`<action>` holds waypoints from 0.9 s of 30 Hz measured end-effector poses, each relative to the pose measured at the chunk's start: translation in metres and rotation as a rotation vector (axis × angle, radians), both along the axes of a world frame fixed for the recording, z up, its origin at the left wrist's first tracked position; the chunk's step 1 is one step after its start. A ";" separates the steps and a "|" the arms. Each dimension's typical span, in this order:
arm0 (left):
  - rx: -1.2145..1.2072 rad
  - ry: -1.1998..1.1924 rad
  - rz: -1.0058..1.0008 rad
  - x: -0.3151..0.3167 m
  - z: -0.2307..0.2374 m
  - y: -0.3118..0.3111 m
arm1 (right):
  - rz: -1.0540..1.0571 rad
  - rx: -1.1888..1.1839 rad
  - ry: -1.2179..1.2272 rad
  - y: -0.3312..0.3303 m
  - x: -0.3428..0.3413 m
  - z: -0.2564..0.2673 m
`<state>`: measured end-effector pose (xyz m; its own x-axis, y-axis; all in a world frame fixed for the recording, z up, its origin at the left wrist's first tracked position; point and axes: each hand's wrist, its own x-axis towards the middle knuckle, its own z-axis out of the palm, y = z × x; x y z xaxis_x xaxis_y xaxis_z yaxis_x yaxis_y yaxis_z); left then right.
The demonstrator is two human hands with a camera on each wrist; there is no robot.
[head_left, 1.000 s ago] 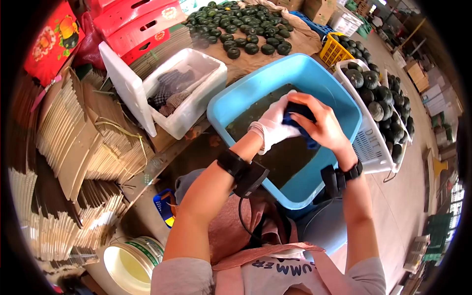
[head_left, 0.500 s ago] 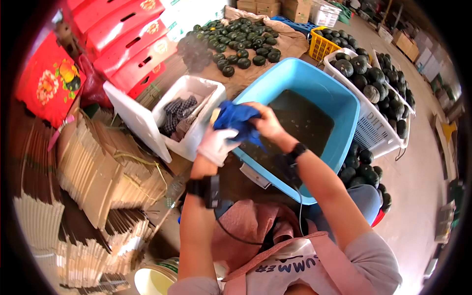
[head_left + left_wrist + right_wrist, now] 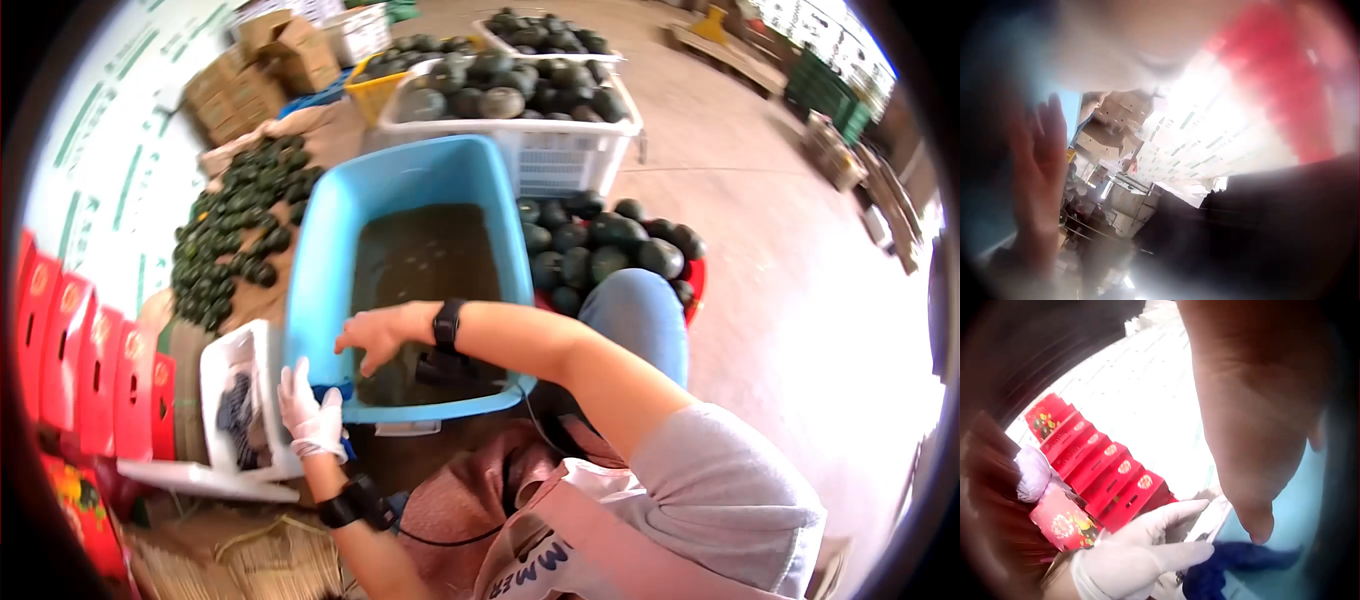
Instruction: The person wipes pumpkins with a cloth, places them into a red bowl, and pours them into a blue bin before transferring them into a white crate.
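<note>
My left hand (image 3: pixel 312 412), in a white glove, is at the near left corner of the blue tub (image 3: pixel 510 250), its fingers straight and thumb spread. Right beside its thumb a dark blue cloth (image 3: pixel 1207 575) hangs over the tub's rim. My bare right hand (image 3: pixel 380 332) hovers over the tub with fingers loosely bent and nothing in them. Murky brown water (image 3: pixel 430 250) lies in the tub below. In the right wrist view, the gloved fingers (image 3: pixel 1185 555) extend toward the cloth. The left wrist view is mostly blurred.
A white foam box (image 3: pixel 212 375) with checked cloth inside stands left of the tub. Small dark green squashes (image 3: pixel 235 225) cover a brown sheet beyond. White crates (image 3: pixel 560 150) of squashes stand behind; more squashes (image 3: pixel 610 240) fill a red basin at right. Red cartons (image 3: pixel 100 370) line the left.
Both hands held the blue cloth, first over the water, then by the foam box. Now it hangs on the tub's rim and the hands are apart. The head view has swung right.
</note>
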<state>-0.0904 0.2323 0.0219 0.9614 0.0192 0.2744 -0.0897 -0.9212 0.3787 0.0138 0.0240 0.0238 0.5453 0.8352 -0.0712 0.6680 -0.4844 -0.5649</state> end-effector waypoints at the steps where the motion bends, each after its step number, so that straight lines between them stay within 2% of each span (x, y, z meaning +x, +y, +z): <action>1: -0.377 0.119 -0.222 0.008 0.000 -0.015 | 0.011 0.111 -0.057 -0.028 0.007 0.004; 2: -0.751 0.246 -0.427 0.015 0.008 -0.030 | -0.051 0.069 0.068 -0.057 -0.003 0.041; 3: -1.047 0.482 -0.392 0.005 0.033 -0.052 | -0.138 0.178 0.206 -0.083 -0.011 0.058; 4: -1.153 0.742 -0.299 0.002 0.060 -0.070 | -0.217 0.282 0.338 -0.102 -0.015 0.065; 5: -0.792 0.692 -0.304 0.022 0.014 -0.068 | -0.319 0.215 0.154 -0.115 -0.015 0.054; 6: -0.429 0.633 -0.300 0.026 0.022 -0.095 | -0.416 0.150 -0.030 -0.124 -0.023 0.055; 7: 0.455 0.659 -0.159 0.017 0.032 -0.112 | -0.477 -0.344 -0.189 -0.132 -0.038 0.053; 8: 0.619 0.685 -0.246 0.022 0.023 -0.121 | -0.292 -0.688 -0.472 -0.140 -0.050 0.051; 10: -0.046 0.540 -0.599 0.028 -0.005 -0.121 | -0.132 -0.473 -0.326 -0.153 -0.062 0.051; 11: -0.241 0.598 -0.672 0.029 -0.013 -0.127 | -0.159 -0.373 -0.160 -0.150 -0.065 0.053; 12: -0.106 0.632 -0.666 0.023 0.012 -0.141 | -0.184 -0.273 0.002 -0.145 -0.067 0.053; 14: 0.200 0.695 -0.610 0.019 0.035 -0.158 | -0.117 -0.221 -0.149 -0.136 -0.071 0.040; 16: 0.370 0.544 -0.588 0.010 0.020 -0.157 | -0.097 -0.238 -0.421 -0.131 -0.076 0.026; 18: 0.306 0.659 -0.648 0.019 0.015 -0.160 | -0.057 -0.112 -0.514 -0.144 -0.073 0.010; 20: 0.266 0.721 -0.696 0.035 0.009 -0.159 | -0.065 -0.064 -0.427 -0.166 -0.059 0.013; 22: 0.170 0.676 -0.658 0.059 0.009 -0.161 | -0.156 -0.139 -0.369 -0.179 -0.038 0.015; 24: 0.170 0.584 -0.544 0.075 -0.001 -0.167 | -0.314 -0.209 -0.211 -0.185 -0.022 0.012; 25: 0.170 0.609 -0.559 0.082 0.000 -0.172 | -0.325 -0.212 -0.185 -0.188 -0.016 0.009; 27: 0.086 0.585 -0.494 0.093 0.006 -0.181 | -0.483 -0.305 -0.116 -0.193 -0.009 0.000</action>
<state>0.0031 0.0517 0.0275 0.8420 -0.4485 -0.2999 -0.3058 -0.8547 0.4196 0.0051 -0.1688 0.0236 0.8780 0.4409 -0.1864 0.3802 -0.8789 -0.2880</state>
